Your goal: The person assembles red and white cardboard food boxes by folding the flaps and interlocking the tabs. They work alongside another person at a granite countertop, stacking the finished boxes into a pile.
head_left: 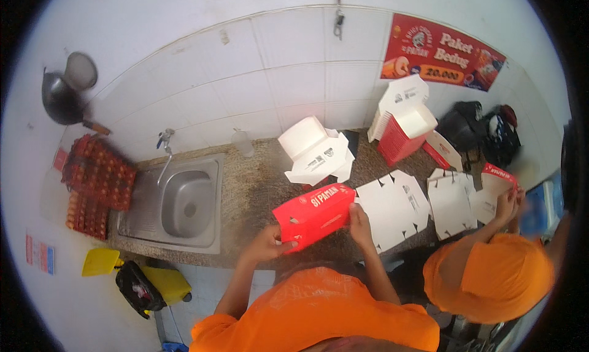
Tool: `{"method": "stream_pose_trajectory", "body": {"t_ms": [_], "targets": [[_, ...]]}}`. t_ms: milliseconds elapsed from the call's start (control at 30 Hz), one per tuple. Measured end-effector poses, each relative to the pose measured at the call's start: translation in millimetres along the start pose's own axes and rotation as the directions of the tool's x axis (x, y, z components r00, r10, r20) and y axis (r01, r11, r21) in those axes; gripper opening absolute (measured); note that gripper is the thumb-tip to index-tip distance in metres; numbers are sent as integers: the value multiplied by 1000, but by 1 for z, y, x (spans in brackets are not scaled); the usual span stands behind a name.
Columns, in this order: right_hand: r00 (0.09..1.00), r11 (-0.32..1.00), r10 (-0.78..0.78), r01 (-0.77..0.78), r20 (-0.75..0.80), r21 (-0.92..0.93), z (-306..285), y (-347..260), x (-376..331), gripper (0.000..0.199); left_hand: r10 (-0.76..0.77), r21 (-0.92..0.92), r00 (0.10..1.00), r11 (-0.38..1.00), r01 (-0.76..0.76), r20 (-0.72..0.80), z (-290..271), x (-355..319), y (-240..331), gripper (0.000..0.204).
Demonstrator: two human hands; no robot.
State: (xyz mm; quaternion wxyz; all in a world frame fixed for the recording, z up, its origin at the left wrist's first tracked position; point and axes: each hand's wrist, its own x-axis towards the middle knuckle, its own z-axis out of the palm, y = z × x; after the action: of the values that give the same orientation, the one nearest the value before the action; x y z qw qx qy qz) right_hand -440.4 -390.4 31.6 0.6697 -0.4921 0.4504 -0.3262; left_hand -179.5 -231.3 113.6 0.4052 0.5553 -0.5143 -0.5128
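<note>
A red cardboard food box (314, 216) is held over the speckled stone counter (257, 189), tilted up to the right. My left hand (269, 243) grips its lower left corner. At its right end, my right hand (359, 222) is closed on the edge. Flat white unfolded box blanks (396, 208) lie on the counter just right of the box. Behind it sits a pile of folded white boxes (316, 150).
A steel sink (181, 205) with a tap is at the left, egg trays (98, 183) beyond it. A stack of red-and-white boxes (402, 122) and dark bags (481, 131) stand at the back right. A co-worker in orange (491, 278) folds a box (500, 179) at the right.
</note>
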Motion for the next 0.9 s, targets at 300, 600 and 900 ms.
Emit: {"method": "stream_pose_trajectory", "body": {"t_ms": [300, 600, 900], "targets": [[726, 442, -661, 581, 189, -684, 14, -49, -16, 60, 46, 527, 999, 848, -53, 26, 24, 5, 48, 26], [883, 840, -468, 432, 35, 330, 23, -73, -36, 20, -437, -163, 893, 878, 450, 109, 39, 13, 51, 22], [505, 714, -248, 672, 827, -196, -4, -99, -45, 31, -521, -207, 798, 781, 589, 303, 56, 11, 3, 22]]}}
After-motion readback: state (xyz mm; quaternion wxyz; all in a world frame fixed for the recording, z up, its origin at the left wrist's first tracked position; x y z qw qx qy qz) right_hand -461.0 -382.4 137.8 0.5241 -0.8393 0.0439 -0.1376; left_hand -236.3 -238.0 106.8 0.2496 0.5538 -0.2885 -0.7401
